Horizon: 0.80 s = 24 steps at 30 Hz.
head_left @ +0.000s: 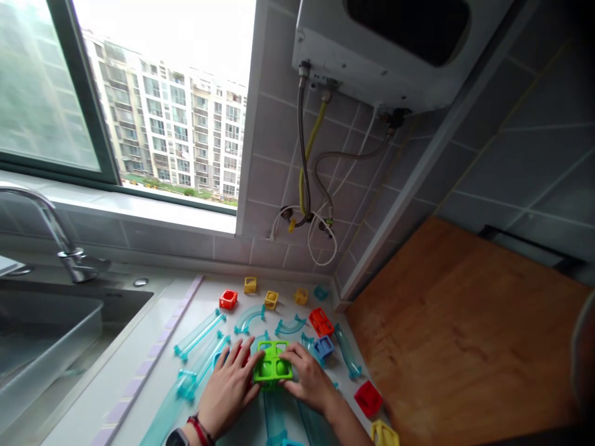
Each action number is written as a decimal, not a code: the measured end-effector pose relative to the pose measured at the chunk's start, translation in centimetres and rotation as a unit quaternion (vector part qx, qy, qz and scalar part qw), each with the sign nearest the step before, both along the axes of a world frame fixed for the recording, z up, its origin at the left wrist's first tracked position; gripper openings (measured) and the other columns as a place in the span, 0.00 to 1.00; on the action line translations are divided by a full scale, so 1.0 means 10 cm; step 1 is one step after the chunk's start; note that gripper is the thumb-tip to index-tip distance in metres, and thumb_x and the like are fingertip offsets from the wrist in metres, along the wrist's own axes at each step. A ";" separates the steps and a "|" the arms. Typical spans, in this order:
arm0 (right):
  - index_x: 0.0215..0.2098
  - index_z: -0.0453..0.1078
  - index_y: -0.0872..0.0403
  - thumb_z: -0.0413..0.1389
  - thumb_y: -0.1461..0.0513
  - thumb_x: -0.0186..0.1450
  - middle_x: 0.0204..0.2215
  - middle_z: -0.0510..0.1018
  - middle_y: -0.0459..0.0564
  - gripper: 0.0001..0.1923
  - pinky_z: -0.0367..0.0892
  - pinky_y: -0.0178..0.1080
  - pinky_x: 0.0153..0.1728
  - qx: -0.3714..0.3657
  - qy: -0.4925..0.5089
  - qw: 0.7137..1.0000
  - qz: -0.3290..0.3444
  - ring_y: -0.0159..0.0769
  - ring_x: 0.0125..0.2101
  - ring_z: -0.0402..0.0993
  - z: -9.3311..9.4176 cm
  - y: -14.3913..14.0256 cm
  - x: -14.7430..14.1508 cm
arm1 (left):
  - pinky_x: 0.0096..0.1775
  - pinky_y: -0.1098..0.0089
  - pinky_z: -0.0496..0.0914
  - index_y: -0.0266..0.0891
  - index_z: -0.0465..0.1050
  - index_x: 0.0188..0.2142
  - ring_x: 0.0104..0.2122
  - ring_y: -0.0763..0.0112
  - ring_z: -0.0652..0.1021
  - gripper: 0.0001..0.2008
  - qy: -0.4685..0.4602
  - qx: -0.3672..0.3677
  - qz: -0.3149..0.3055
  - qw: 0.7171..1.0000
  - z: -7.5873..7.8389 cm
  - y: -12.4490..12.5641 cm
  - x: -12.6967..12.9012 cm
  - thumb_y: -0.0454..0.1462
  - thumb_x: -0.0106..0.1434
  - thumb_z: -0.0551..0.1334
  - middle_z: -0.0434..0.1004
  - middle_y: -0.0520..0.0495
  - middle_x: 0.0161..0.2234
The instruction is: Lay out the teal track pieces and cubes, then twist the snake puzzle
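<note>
While the sink (46,334) and its curved tap (60,238) fill the 9 o'clock edge of the view, a white counter (139,365) runs rightward, strewn with toy pieces. A clear teal tube (199,333) lies slanted at about 10 o'clock from the left hand (230,387), whose fingers curl loosely against the left side of a green block (273,365). That green block sits low on the counter, near 6 o'clock in the view, clasped between both hands. At 12 o'clock from it lie a red cube (228,300), a yellow cube (250,284) and an orange block (320,321). The right hand (309,381) presses the block's right side, fingers bent around its edge. A blue cube (324,347) is just at 1 o'clock from this hand. At 3 o'clock stretches a wooden board (465,347).
</note>
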State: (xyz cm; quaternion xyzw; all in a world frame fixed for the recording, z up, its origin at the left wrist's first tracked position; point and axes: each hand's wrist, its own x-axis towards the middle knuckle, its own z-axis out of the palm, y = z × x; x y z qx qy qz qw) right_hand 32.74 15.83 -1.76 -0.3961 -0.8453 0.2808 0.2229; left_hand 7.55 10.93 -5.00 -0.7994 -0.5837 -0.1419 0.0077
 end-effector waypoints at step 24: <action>0.46 0.75 0.48 0.63 0.44 0.65 0.42 0.83 0.54 0.20 0.79 0.45 0.38 -0.198 0.457 0.807 -0.317 0.45 0.38 0.83 -0.18 -0.60 0.89 | 0.66 0.35 0.62 0.50 0.65 0.69 0.71 0.38 0.62 0.35 -0.061 0.035 -0.037 0.997 0.06 0.05 -0.29 0.56 0.67 0.63 0.59 0.39 0.73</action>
